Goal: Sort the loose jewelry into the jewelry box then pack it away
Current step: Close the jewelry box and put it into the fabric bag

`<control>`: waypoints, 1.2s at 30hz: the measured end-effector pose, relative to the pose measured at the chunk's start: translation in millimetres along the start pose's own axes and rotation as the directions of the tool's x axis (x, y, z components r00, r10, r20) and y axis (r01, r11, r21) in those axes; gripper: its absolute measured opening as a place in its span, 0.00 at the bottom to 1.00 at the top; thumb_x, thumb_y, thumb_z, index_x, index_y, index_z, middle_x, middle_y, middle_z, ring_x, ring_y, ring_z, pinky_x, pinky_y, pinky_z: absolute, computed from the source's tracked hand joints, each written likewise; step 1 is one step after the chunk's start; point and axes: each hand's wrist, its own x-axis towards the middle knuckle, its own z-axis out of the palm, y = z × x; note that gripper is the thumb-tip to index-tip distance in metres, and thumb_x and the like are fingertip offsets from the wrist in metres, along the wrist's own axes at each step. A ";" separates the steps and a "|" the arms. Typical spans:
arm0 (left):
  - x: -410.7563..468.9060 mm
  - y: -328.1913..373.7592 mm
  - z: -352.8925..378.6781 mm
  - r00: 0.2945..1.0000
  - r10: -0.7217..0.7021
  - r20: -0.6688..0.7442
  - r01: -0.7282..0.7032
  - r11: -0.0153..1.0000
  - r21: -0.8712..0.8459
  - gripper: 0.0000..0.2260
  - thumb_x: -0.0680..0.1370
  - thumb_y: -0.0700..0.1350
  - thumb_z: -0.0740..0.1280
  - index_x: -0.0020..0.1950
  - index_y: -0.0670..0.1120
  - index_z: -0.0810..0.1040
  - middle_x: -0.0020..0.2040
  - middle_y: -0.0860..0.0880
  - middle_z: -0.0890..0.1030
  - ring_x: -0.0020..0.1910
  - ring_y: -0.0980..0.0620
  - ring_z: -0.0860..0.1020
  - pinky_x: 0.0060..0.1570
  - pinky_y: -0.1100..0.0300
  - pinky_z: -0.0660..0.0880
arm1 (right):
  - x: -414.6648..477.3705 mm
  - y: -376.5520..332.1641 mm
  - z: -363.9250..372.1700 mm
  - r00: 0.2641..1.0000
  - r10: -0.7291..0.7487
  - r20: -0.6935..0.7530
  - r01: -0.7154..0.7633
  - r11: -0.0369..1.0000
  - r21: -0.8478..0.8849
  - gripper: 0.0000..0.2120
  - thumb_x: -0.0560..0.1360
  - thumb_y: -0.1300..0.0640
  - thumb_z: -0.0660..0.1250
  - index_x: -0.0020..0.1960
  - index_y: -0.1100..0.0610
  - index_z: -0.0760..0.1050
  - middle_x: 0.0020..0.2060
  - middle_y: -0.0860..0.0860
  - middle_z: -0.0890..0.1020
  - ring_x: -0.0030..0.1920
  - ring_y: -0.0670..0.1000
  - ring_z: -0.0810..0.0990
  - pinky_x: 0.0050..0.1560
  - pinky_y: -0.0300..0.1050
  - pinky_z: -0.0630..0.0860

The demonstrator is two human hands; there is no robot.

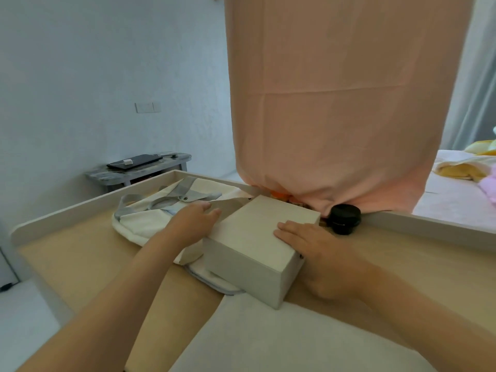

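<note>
A closed, cream jewelry box (pixel 257 237) rests partly on a white canvas tote bag (pixel 139 221) with grey straps, on a light wooden tabletop (pixel 80 259). My left hand (pixel 192 221) lies against the box's left side, on the bag's strap. My right hand (pixel 314 245) grips the box's right side, fingers flat on the lid and thumb down its right wall. No loose jewelry shows.
A black round jar (pixel 345 218) stands just behind the box by the table's raised white rim (pixel 429 226). A pink hanging cloth (pixel 343 103) drapes to the table's back edge. A white mat (pixel 268 339) lies near me. A grey side table (pixel 139 167) stands at far left.
</note>
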 end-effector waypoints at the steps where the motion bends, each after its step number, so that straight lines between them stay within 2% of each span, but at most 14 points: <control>1: -2.4 2.2 0.2 1.000 -0.002 -0.001 0.002 1.000 -0.012 0.14 0.82 0.54 0.60 0.58 0.49 0.80 0.51 0.49 0.80 0.49 0.50 0.78 0.47 0.54 0.71 | 0.5 -1.5 4.5 1.000 -0.010 -0.021 0.010 1.000 -0.017 0.43 0.74 0.46 0.67 0.81 0.44 0.46 0.80 0.43 0.53 0.80 0.44 0.49 0.80 0.49 0.50; 3: -6.8 6.4 0.2 1.000 -0.002 -0.005 0.002 1.000 -0.026 0.10 0.83 0.50 0.60 0.54 0.49 0.80 0.50 0.48 0.81 0.49 0.49 0.78 0.44 0.55 0.71 | 2.5 -5.5 8.1 0.999 -0.013 -0.045 0.012 1.000 -0.022 0.45 0.74 0.39 0.68 0.80 0.44 0.45 0.80 0.46 0.53 0.80 0.46 0.49 0.80 0.52 0.49; 5: -11.3 10.5 -0.2 1.000 0.012 -0.006 -0.013 1.000 -0.029 0.10 0.83 0.45 0.59 0.54 0.48 0.80 0.51 0.47 0.82 0.48 0.49 0.78 0.44 0.56 0.71 | 3.9 -9.1 8.6 0.998 -0.027 -0.052 0.026 0.999 -0.024 0.47 0.73 0.39 0.70 0.80 0.42 0.43 0.80 0.47 0.54 0.80 0.49 0.51 0.80 0.54 0.49; 7: -15.4 12.8 -0.4 1.000 0.009 -0.003 -0.009 1.000 -0.013 0.13 0.82 0.41 0.58 0.62 0.48 0.79 0.56 0.49 0.80 0.51 0.48 0.77 0.47 0.57 0.70 | 6.0 -10.7 10.0 0.994 -0.090 -0.069 0.084 0.992 -0.089 0.48 0.71 0.42 0.72 0.80 0.44 0.45 0.80 0.50 0.57 0.79 0.52 0.57 0.78 0.57 0.53; 9: -17.3 12.2 -3.1 1.000 -0.014 -0.016 0.015 1.000 0.026 0.19 0.83 0.39 0.57 0.72 0.49 0.74 0.63 0.48 0.78 0.58 0.46 0.76 0.53 0.59 0.69 | 10.0 -12.6 11.7 0.986 -0.145 -0.077 0.131 0.977 -0.167 0.46 0.68 0.43 0.74 0.79 0.48 0.53 0.78 0.53 0.62 0.77 0.55 0.63 0.75 0.61 0.61; 12: -14.9 7.5 -11.1 0.998 -0.015 -0.053 0.018 0.999 0.049 0.22 0.82 0.37 0.56 0.74 0.52 0.73 0.66 0.45 0.77 0.58 0.44 0.78 0.55 0.57 0.72 | 18.2 -18.3 9.8 0.979 -0.173 -0.103 0.149 0.966 -0.212 0.45 0.65 0.41 0.75 0.76 0.50 0.59 0.75 0.54 0.68 0.74 0.57 0.69 0.71 0.62 0.68; 15: -11.7 3.9 -23.3 0.997 -0.018 -0.074 0.020 0.999 0.030 0.24 0.82 0.34 0.54 0.71 0.53 0.75 0.61 0.46 0.79 0.44 0.50 0.76 0.43 0.60 0.72 | 30.3 -31.4 6.3 0.974 -0.143 -0.177 0.113 0.979 -0.168 0.44 0.66 0.41 0.75 0.76 0.49 0.59 0.74 0.53 0.69 0.73 0.56 0.70 0.71 0.61 0.69; 18: -10.8 -0.5 -38.7 0.995 -0.011 -0.098 0.013 1.000 0.025 0.24 0.82 0.33 0.54 0.70 0.55 0.76 0.43 0.52 0.77 0.31 0.54 0.71 0.27 0.64 0.67 | 48.7 -47.3 6.1 0.972 -0.116 -0.204 0.078 0.980 -0.183 0.46 0.62 0.41 0.76 0.74 0.50 0.60 0.70 0.54 0.73 0.68 0.56 0.74 0.66 0.60 0.74; 20: -11.5 -2.5 -50.0 0.993 0.014 -0.117 -0.011 1.000 0.027 0.22 0.82 0.35 0.57 0.69 0.56 0.77 0.43 0.51 0.80 0.27 0.54 0.71 0.22 0.67 0.67 | 61.3 -54.3 7.1 0.973 -0.104 -0.208 0.060 0.977 -0.206 0.46 0.59 0.43 0.77 0.72 0.51 0.61 0.66 0.54 0.75 0.63 0.57 0.77 0.61 0.58 0.77; 24: -10.2 -6.1 -62.1 0.991 0.067 -0.115 -0.062 0.997 0.043 0.22 0.81 0.36 0.62 0.67 0.60 0.78 0.54 0.52 0.82 0.25 0.54 0.73 0.23 0.64 0.70 | 84.3 -67.4 9.0 0.977 -0.083 -0.197 0.035 0.971 -0.236 0.45 0.61 0.43 0.75 0.72 0.51 0.58 0.65 0.55 0.74 0.61 0.58 0.76 0.56 0.58 0.77; 28: -7.8 -3.0 -60.5 0.995 0.072 -0.064 -0.067 0.995 0.070 0.26 0.78 0.34 0.60 0.66 0.61 0.78 0.59 0.52 0.80 0.34 0.53 0.76 0.28 0.63 0.71 | 104.8 -89.0 11.7 0.979 -0.090 -0.184 0.038 0.963 -0.268 0.43 0.64 0.43 0.73 0.72 0.50 0.56 0.62 0.55 0.73 0.56 0.57 0.75 0.52 0.57 0.75; 31: -6.3 -6.7 -53.9 0.998 0.067 -0.017 -0.065 0.993 0.100 0.23 0.78 0.36 0.60 0.63 0.61 0.79 0.55 0.52 0.80 0.36 0.56 0.76 0.30 0.67 0.69 | 111.6 -94.4 17.8 0.980 -0.138 -0.140 0.089 0.946 -0.310 0.42 0.66 0.42 0.74 0.73 0.50 0.57 0.62 0.56 0.73 0.55 0.58 0.74 0.53 0.57 0.75; 35: -1.7 -15.4 -44.0 0.992 0.124 -0.027 -0.120 0.988 0.095 0.19 0.78 0.36 0.63 0.55 0.61 0.77 0.55 0.56 0.78 0.46 0.56 0.76 0.47 0.64 0.72 | 111.2 -85.9 18.7 0.962 -0.256 -0.091 0.220 0.931 -0.292 0.38 0.69 0.39 0.72 0.73 0.47 0.59 0.65 0.54 0.72 0.59 0.56 0.74 0.58 0.56 0.73; 36: 0.6 -16.2 -42.9 0.990 0.133 -0.039 -0.129 0.987 0.097 0.18 0.78 0.37 0.63 0.55 0.61 0.75 0.55 0.57 0.77 0.47 0.58 0.75 0.47 0.63 0.72 | 110.8 -82.3 14.6 0.966 -0.245 -0.081 0.218 0.942 -0.255 0.38 0.69 0.37 0.70 0.74 0.46 0.59 0.66 0.53 0.72 0.61 0.55 0.73 0.60 0.55 0.72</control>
